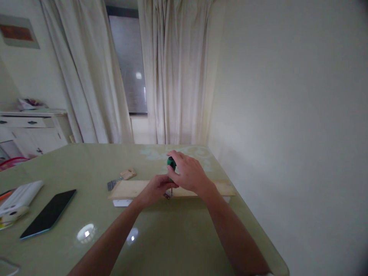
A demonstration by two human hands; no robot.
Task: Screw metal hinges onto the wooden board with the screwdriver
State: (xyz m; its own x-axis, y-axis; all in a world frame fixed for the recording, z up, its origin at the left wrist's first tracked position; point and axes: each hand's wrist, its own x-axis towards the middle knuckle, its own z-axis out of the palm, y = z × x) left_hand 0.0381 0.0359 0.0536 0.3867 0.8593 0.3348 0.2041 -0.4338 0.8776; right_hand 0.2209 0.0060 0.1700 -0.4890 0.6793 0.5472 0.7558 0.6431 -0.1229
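On the head view, my right hand (188,170) has its fingers curled round the green screwdriver (171,163), upright at a hinge (167,196) by the near edge of the wooden board (130,188), whose right end nears the edge of the table (184,237). My left hand's (155,188) pinch is hidden; I can't tell.

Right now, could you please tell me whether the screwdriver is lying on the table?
No, the right hand grips the screwdriver upright at the near edge of the wooden board.

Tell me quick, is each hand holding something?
Right hand: closed on the green screwdriver.
Left hand: near its shaft; open or closed cannot be told.
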